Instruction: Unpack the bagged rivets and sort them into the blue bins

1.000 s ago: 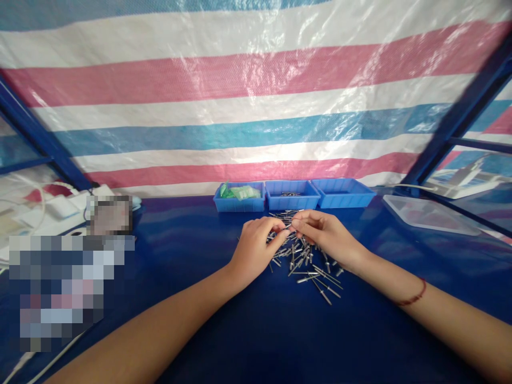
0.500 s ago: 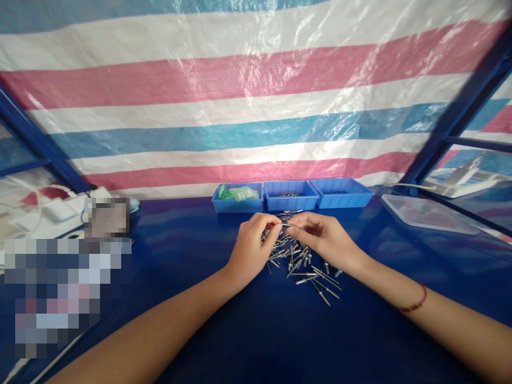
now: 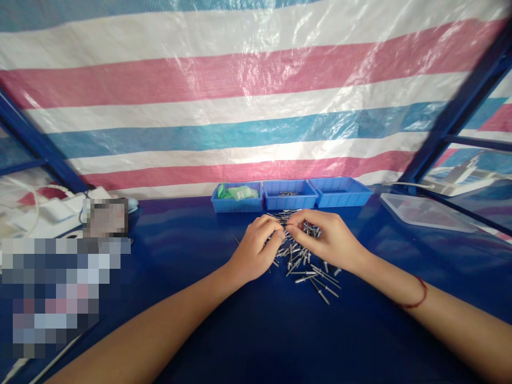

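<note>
Above a loose pile of silver blind rivets [image 3: 296, 256] on the blue table, both hands work close together. My left hand [image 3: 260, 246] is closed, with thumb and forefinger pinched; a thin rivet stem [image 3: 237, 241] pokes out past its far side. Most of what this hand holds is hidden by its fingers. My right hand [image 3: 326, 237] faces it, thumb and forefinger bent together almost at the left fingertips. What lies between the right fingertips is too small to make out. Several rivets lie apart from the pile, nearer to me.
Behind the pile stand three blue bins: the left bin [image 3: 216, 205] with green and clear plastic bags, the middle bin [image 3: 290, 202] with some rivets, and the right bin [image 3: 344, 199]. A clear plastic lid [image 3: 424, 213] lies at right. White power gear [image 3: 56, 210] and cables are at left.
The rivet stem seen between both hands' fingertips no longer shows there. My left hand has turned slightly and shifted right, and a stem now shows at its far side.
</note>
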Demonstrator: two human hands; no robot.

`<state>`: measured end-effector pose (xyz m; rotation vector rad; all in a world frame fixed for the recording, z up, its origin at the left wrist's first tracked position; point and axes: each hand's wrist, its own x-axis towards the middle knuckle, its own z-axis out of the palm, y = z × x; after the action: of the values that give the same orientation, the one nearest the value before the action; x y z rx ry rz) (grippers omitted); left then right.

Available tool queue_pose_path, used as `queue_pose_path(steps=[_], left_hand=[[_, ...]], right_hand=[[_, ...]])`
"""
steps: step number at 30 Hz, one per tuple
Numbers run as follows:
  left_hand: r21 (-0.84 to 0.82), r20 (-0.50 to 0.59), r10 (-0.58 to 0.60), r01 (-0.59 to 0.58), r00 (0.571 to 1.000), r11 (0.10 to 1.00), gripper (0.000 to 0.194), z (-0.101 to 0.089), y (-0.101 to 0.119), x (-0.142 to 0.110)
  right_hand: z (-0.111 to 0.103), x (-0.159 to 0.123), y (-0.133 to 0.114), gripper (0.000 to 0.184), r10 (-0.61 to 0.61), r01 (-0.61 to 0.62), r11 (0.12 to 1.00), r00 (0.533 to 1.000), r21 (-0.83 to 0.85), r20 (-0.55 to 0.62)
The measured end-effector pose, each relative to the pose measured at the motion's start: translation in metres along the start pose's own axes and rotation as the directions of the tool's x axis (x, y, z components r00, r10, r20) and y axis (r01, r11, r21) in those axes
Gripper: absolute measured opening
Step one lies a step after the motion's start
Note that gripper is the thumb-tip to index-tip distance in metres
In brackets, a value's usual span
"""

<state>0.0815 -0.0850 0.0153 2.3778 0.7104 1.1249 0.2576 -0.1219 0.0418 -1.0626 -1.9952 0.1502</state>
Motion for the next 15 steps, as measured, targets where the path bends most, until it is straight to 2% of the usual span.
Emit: queue_pose_path(steps=[3, 5, 8, 10, 12, 15], left_hand=[[0.042, -0.079, -0.064, 0.067, 0.995, 0.997, 0.018, 0.002, -0.003, -0.001], [0.064, -0.144, -0.092, 0.102, 0.985, 0.993, 0.021, 0.003, -0.005, -0.001], [0.09, -0.157, -0.102, 0.117, 0.982, 0.989, 0.021, 0.005, -0.007, -0.002], [0.119, -0.143, -0.104, 0.122, 0.984, 0.985, 0.019, 0.005, -0.007, -0.002], [0.155, -0.15, -0.104, 0.127, 0.983, 0.98, 0.02, 0.005, -0.007, -0.002], [0.203, -0.181, -0.113, 0.15, 0.977, 0.968, 0.024, 0.005, -0.008, -0.002]], right_hand=[[-0.004, 0.012, 0.008, 0.011, 0.019, -0.02, 0.999, 0.999, -0.03, -0.036], [-0.007, 0.025, 0.021, 0.009, 0.049, -0.068, 0.99, 0.987, -0.123, -0.151], [-0.007, 0.047, 0.051, 0.011, 0.062, -0.148, 0.947, 0.956, -0.285, -0.287], [-0.004, 0.058, 0.072, 0.013, 0.041, -0.144, 0.921, 0.96, -0.362, -0.277], [0.0, 0.064, 0.085, 0.014, 0.022, -0.109, 0.912, 0.975, -0.395, -0.219], [0.004, 0.059, 0.082, 0.014, -0.013, -0.038, 0.915, 0.992, -0.401, -0.124]])
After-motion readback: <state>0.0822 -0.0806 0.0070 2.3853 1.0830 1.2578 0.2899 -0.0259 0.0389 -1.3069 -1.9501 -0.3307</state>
